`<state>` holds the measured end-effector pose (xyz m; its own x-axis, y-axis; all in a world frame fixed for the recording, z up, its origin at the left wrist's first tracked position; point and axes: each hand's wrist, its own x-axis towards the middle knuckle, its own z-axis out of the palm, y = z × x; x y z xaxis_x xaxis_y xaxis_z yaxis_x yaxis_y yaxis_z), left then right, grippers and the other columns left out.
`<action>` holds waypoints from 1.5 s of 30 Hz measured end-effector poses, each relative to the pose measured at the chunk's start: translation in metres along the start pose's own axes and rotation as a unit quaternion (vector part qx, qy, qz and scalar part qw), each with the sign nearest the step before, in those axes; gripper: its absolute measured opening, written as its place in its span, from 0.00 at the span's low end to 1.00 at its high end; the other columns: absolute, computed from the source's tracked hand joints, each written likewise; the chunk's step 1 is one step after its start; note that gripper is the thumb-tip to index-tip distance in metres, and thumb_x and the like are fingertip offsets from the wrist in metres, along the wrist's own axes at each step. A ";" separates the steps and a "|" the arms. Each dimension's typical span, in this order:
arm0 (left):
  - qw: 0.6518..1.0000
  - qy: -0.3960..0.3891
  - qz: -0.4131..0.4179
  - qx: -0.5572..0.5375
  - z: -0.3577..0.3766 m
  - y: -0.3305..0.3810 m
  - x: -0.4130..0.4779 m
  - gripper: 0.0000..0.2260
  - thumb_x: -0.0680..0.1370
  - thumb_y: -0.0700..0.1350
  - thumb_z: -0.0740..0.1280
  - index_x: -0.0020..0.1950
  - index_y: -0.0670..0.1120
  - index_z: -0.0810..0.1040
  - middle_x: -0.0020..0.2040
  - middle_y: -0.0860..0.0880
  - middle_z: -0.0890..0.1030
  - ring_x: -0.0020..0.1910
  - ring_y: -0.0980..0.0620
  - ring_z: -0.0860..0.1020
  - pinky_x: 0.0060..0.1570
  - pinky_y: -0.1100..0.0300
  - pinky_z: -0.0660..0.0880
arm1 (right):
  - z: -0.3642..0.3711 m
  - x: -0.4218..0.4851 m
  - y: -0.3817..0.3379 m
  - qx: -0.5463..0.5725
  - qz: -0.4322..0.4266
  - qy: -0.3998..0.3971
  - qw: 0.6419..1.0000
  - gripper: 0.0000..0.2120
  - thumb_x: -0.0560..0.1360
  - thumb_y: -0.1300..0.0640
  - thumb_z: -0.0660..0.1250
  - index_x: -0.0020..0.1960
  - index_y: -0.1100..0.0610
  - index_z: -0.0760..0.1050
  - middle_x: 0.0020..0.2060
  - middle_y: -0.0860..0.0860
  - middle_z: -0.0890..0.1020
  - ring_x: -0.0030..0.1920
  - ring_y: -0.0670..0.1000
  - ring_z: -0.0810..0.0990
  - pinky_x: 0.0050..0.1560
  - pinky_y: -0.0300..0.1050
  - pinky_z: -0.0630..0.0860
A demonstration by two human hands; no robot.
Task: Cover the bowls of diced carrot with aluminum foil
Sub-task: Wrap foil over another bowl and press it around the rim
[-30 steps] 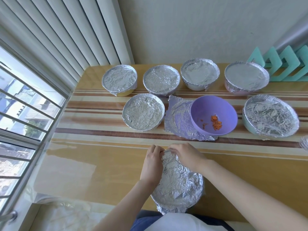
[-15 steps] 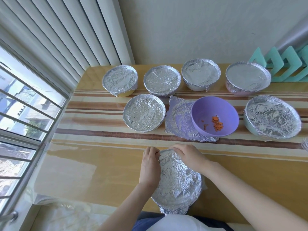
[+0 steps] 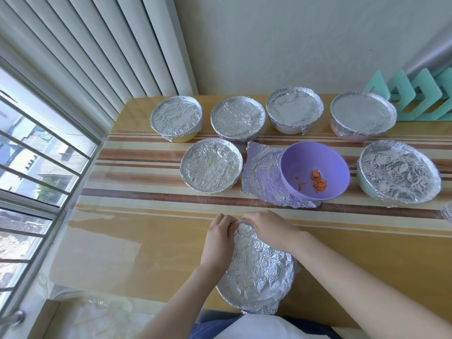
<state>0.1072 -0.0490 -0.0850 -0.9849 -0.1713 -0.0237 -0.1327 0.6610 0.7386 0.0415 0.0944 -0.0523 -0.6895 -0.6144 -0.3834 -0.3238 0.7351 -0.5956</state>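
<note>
Both hands work the far rim of the near bowl [image 3: 259, 297], which sits at the worktop's [image 3: 146, 241] near edge. The left hand [image 3: 217, 243] curls over the rim's left side, the right hand [image 3: 266, 228] over its far side. Each grip is closed on the foil [image 3: 256, 265], though the fingertips are hidden. That foil is crinkled, drawn flat across the top, and looks nearly sealed. The one open bowl, the purple bowl [image 3: 305, 160], lies beyond the hands toward the far edge and a little right, so the right hand is nearer. It holds a little carrot [image 3: 318, 182] and stands on a loose sheet [image 3: 261, 172], which probably has to come out from under it.
</note>
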 end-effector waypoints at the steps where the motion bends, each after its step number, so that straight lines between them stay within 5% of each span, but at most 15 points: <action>1: 1.000 0.004 0.002 0.001 0.001 0.000 0.000 0.05 0.78 0.38 0.64 0.44 0.42 0.78 0.40 0.51 0.74 0.38 0.54 0.70 0.38 0.71 0.63 | 0.000 0.000 -0.001 -0.013 0.001 0.003 1.000 0.10 0.82 0.57 0.56 0.45 0.58 0.71 0.35 0.54 0.76 0.35 0.54 0.73 0.37 0.51 0.68; 6: 1.000 0.010 0.010 0.005 0.003 0.000 -0.003 0.06 0.79 0.39 0.63 0.44 0.43 0.78 0.40 0.52 0.74 0.39 0.53 0.71 0.38 0.68 0.62 | 0.004 0.000 0.000 0.011 0.008 0.004 1.000 0.09 0.81 0.58 0.57 0.42 0.54 0.70 0.35 0.53 0.76 0.37 0.55 0.74 0.38 0.50 0.70; 10: 1.000 0.024 -0.007 0.005 0.000 -0.001 -0.001 0.06 0.78 0.37 0.63 0.44 0.42 0.78 0.40 0.52 0.73 0.38 0.54 0.70 0.40 0.73 0.64 | -0.001 -0.003 0.005 0.086 0.034 0.016 0.996 0.15 0.82 0.54 0.54 0.63 0.56 0.75 0.57 0.50 0.80 0.57 0.49 0.76 0.56 0.40 0.70; 13: 0.999 0.031 -0.029 0.003 0.000 -0.001 0.001 0.06 0.78 0.37 0.63 0.43 0.42 0.77 0.40 0.52 0.73 0.38 0.53 0.70 0.41 0.75 0.64 | -0.001 -0.005 0.009 0.097 0.046 0.035 0.994 0.14 0.82 0.56 0.55 0.61 0.57 0.76 0.49 0.53 0.81 0.46 0.49 0.77 0.47 0.40 0.68; 16: 0.999 0.032 -0.043 0.001 0.003 0.001 0.000 0.06 0.78 0.36 0.62 0.42 0.41 0.76 0.40 0.51 0.73 0.38 0.53 0.70 0.40 0.73 0.63 | 0.001 -0.003 0.013 0.084 0.046 0.052 0.994 0.11 0.81 0.59 0.57 0.53 0.58 0.77 0.36 0.55 0.79 0.37 0.57 0.78 0.41 0.50 0.71; 19: 0.997 0.035 -0.062 0.001 0.006 0.002 -0.002 0.07 0.78 0.36 0.61 0.42 0.41 0.75 0.42 0.49 0.73 0.40 0.51 0.70 0.39 0.67 0.60 | 0.003 -0.001 0.016 0.087 0.046 0.042 0.994 0.11 0.81 0.56 0.56 0.53 0.56 0.77 0.42 0.59 0.82 0.44 0.61 0.80 0.48 0.57 0.74; 24: 0.992 0.028 -0.120 -0.007 0.007 0.004 -0.007 0.08 0.80 0.37 0.56 0.43 0.45 0.70 0.43 0.50 0.70 0.46 0.48 0.69 0.42 0.63 0.60 | -0.003 -0.002 0.014 0.056 0.052 0.050 0.996 0.15 0.82 0.54 0.53 0.64 0.55 0.73 0.55 0.50 0.79 0.50 0.48 0.76 0.46 0.39 0.65; 29: 0.997 0.002 -0.069 0.021 0.005 0.003 -0.004 0.07 0.80 0.38 0.57 0.49 0.43 0.75 0.48 0.49 0.73 0.47 0.50 0.70 0.48 0.60 0.65 | -0.002 -0.001 0.019 0.079 0.061 0.041 0.994 0.15 0.83 0.56 0.52 0.64 0.57 0.73 0.56 0.53 0.78 0.52 0.48 0.75 0.48 0.38 0.65; 34: 0.997 0.015 -0.070 -0.011 0.005 0.003 0.000 0.08 0.78 0.36 0.60 0.44 0.43 0.77 0.41 0.52 0.76 0.42 0.53 0.72 0.40 0.71 0.65 | 0.003 -0.002 0.024 0.093 0.067 0.029 0.993 0.14 0.82 0.55 0.53 0.58 0.59 0.75 0.44 0.56 0.81 0.45 0.57 0.79 0.46 0.52 0.72; 38: 0.997 0.031 -0.075 -0.014 0.006 0.004 0.000 0.09 0.78 0.34 0.60 0.43 0.42 0.77 0.41 0.51 0.77 0.40 0.52 0.73 0.37 0.70 0.64 | 0.001 0.001 0.023 0.047 0.086 0.011 0.995 0.10 0.82 0.58 0.53 0.47 0.58 0.71 0.31 0.49 0.71 0.31 0.49 0.69 0.33 0.44 0.63; 45: 0.998 0.029 -0.052 -0.010 0.008 0.008 0.000 0.09 0.78 0.34 0.60 0.43 0.42 0.78 0.40 0.51 0.77 0.38 0.52 0.73 0.36 0.69 0.64 | 0.002 0.008 0.018 0.061 0.074 -0.001 0.995 0.12 0.81 0.62 0.56 0.39 0.57 0.70 0.34 0.55 0.72 0.30 0.45 0.69 0.33 0.43 0.61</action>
<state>0.1055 -0.0381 -0.0845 -0.9576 -0.2813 -0.0624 -0.2317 0.6230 0.7471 0.0313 0.1019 -0.0673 -0.7228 -0.5024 -0.4746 -0.1379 0.7777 -0.6133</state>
